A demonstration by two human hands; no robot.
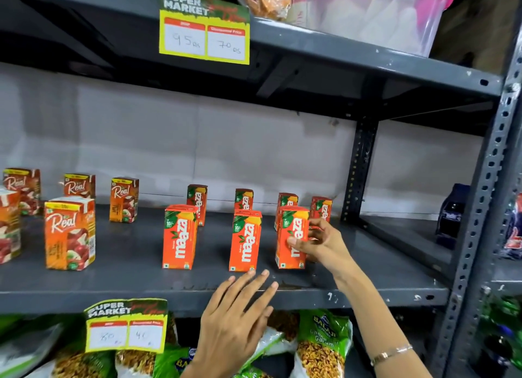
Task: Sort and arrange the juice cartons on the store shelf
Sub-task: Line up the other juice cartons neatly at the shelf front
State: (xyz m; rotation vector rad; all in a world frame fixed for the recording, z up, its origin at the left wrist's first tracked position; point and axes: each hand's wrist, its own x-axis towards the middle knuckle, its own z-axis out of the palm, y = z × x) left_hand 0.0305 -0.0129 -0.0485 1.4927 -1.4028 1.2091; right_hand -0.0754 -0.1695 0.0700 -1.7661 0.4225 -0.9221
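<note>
**Right hand on the front Maaza carton**

The right hand is wrapping thumb and fingers around the rightmost front Maaza carton, which is standing upright on the grey shelf. The left hand is hovering open at the shelf's front edge, possibly touching it. Real cartons are standing apart further left.

Single head-worn wide-angle view, close to a grey metal shelf, facing it almost level and slightly downward, with both hands reaching in from below.
</note>
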